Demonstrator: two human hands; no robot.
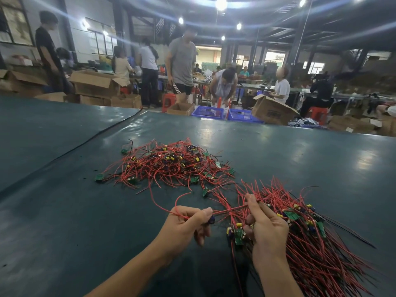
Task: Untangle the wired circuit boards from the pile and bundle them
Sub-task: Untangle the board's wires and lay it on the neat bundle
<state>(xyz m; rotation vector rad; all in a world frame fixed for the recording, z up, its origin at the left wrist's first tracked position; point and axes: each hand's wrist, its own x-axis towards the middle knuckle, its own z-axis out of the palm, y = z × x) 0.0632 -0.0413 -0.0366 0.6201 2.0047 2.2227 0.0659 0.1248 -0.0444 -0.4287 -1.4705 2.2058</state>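
A tangled pile of small green circuit boards with red and black wires (169, 166) lies in the middle of the dark green table (64, 211). A second, sorted bundle of wired boards (310, 232) lies at the near right. My left hand (188, 224) pinches one wired board by its red wires, a blue capacitor showing at its thumb. My right hand (265, 228) grips the wires at the near end of the sorted bundle, thumb raised on a red wire that runs across to the left hand.
A raised seam in the table cover (85, 144) runs diagonally at the left. Beyond the far table edge stand blue crates (209, 112), cardboard boxes (272, 110), red stools and several people working.
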